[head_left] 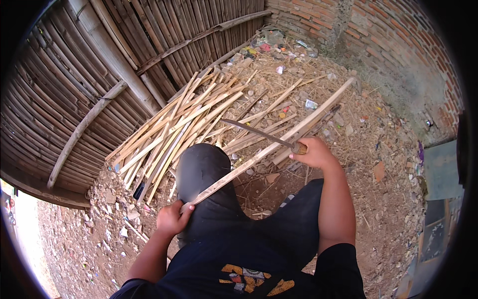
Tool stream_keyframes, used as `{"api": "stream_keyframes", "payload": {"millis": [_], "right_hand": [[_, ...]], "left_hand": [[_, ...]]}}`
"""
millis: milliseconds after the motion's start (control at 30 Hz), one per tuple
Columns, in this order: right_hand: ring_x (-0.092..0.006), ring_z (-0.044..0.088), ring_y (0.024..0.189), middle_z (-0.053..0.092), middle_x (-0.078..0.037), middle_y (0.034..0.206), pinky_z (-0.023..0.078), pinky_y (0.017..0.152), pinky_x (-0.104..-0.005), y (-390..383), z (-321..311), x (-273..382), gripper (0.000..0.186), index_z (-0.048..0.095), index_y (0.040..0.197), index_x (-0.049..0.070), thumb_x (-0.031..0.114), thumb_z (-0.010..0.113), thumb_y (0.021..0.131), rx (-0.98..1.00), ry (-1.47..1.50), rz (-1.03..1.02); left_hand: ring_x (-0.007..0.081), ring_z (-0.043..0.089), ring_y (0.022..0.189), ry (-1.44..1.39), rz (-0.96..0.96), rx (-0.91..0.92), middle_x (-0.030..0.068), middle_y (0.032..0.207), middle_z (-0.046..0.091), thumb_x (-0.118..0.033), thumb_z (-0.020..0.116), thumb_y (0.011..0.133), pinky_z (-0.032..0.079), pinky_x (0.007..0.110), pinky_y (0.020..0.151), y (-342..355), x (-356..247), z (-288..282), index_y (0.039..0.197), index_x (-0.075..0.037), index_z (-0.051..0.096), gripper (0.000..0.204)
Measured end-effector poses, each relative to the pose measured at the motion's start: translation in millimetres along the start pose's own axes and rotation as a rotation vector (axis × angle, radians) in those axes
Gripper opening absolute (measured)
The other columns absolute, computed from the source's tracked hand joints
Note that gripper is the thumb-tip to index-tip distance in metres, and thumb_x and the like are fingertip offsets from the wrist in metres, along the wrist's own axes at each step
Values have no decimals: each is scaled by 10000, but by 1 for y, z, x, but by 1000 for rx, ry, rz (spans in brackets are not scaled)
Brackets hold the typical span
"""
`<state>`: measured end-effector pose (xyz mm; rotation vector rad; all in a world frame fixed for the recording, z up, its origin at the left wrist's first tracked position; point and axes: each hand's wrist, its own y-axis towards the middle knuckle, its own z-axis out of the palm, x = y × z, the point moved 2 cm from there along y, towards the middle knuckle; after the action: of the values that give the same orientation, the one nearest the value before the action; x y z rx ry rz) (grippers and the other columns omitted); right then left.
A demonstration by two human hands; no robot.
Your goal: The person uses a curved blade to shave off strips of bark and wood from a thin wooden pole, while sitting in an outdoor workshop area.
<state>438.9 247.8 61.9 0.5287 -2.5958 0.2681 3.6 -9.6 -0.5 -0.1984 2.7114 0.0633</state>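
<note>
My left hand (172, 218) is closed round the near end of a long pale wooden strip (266, 151), beside my left knee. The strip slants across that knee, away from me to the far right. In my right hand (314, 152) is the wooden handle of a machete (256, 131), gripped near the middle of the strip. Its long dark blade points to the left and crosses above the strip. Whether the blade touches the wood I cannot tell.
A pile of split wooden strips (184, 122) lies ahead to the left, against a bamboo wall (55, 99). Litter and stones cover the dirt ground (373, 209). A brick wall (398, 45) curves round the far right, with grey panels (443, 169) at the right.
</note>
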Motion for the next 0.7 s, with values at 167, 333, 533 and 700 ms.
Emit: {"api": "stream_keyframes", "payload": {"millis": [167,333,533,700], "right_hand": [[-340,711,899,729,-198,926,543,829,-438,1,-8,-17,514,738,1117,2,386,856,796,-78,175,156],[-338,708,912,728,-199,943,538,837,-434,-4,-7,-7,504,735,1119,5,370,859,795,-55,148,157],[-342,711,910,732,-204,935,540,839,-436,0,0,11,521,734,1161,12,357,855,790,62,-14,24],[-339,717,890,732,-210,928,543,828,-442,3,5,-24,529,735,1178,16,348,852,783,-33,146,126]], "left_hand": [[431,680,632,-11,-23,4,200,610,628,-532,648,963,538,523,608,0,-4,0,771,-62,599,511],[430,682,640,20,-32,23,198,615,631,-537,643,965,540,522,614,1,-4,-2,776,-61,601,514],[431,677,636,-3,-25,26,199,616,630,-533,646,964,536,528,612,0,-1,-2,779,-61,602,509],[428,678,638,20,-28,23,201,619,631,-523,651,965,535,528,612,2,-5,-1,777,-59,601,503]]}}
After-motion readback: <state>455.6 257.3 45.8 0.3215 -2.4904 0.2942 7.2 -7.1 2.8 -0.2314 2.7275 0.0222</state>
